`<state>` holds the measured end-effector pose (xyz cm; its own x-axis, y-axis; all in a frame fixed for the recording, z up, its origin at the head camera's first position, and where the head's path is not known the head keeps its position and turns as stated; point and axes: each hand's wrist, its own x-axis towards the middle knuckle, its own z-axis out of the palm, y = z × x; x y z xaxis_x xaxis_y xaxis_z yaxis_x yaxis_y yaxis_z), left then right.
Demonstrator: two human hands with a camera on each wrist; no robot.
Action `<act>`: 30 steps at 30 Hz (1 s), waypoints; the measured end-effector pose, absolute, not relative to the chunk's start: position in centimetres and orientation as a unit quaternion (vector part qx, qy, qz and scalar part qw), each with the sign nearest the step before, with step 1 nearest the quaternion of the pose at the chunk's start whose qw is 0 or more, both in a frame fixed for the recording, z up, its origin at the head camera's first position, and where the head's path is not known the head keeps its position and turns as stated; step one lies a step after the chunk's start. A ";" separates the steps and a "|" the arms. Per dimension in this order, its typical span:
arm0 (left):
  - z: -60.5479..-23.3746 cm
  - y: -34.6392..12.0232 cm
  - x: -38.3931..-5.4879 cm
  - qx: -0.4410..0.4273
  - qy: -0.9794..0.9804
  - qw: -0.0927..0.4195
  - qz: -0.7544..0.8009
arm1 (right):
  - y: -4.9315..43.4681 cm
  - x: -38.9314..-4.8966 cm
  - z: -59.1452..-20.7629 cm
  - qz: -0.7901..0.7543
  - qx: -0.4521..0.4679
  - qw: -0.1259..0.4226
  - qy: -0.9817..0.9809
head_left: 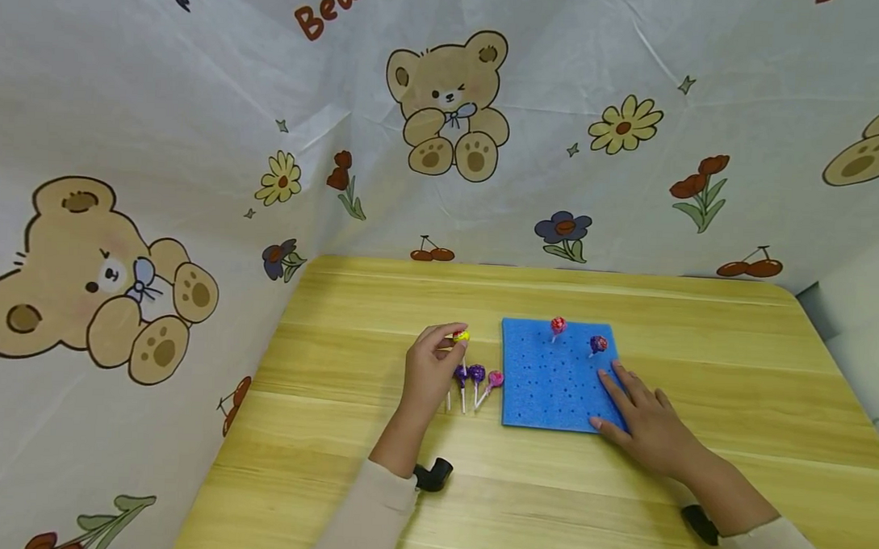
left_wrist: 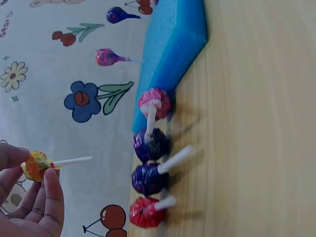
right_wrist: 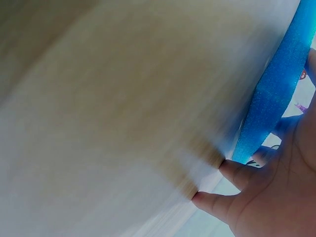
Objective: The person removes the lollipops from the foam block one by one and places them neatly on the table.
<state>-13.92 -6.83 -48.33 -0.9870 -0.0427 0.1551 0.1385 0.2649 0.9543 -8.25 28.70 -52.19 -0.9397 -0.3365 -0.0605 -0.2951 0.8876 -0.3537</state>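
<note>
My left hand (head_left: 429, 375) pinches a yellow-wrapped lollipop (left_wrist: 35, 166) by its candy end, held above the table with the white stick free. Below it lies a row of lollipops: a pink one (head_left: 496, 378), two purple ones (head_left: 476, 373) and a red one (left_wrist: 147, 213), the last hidden behind the hand in the head view. To the right is a blue foam block (head_left: 537, 391) dotted with small holes. A red-pink lollipop (head_left: 558, 325) and a dark purple one (head_left: 598, 344) stand in its far part. My right hand (head_left: 648, 423) rests spread on the block's right edge, some fingertips touching the table.
The wooden table (head_left: 318, 432) carries everything. A white cloth (head_left: 548, 68) printed with bears and flowers hangs behind it and along the left side. Black wrist camera mounts (head_left: 434, 475) stick out near both sleeves.
</note>
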 end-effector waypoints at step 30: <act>-50.4 -11.1 -13.6 0.058 -0.812 0.031 -0.580 | 28.7 -8.3 -52.2 -0.174 -0.164 0.054 0.970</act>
<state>-13.63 -11.07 -50.44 -0.9915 -0.1293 -0.0165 -0.0574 0.3196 0.9458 -8.28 28.75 -52.22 -0.9404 -0.3368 -0.0474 -0.2993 0.8857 -0.3548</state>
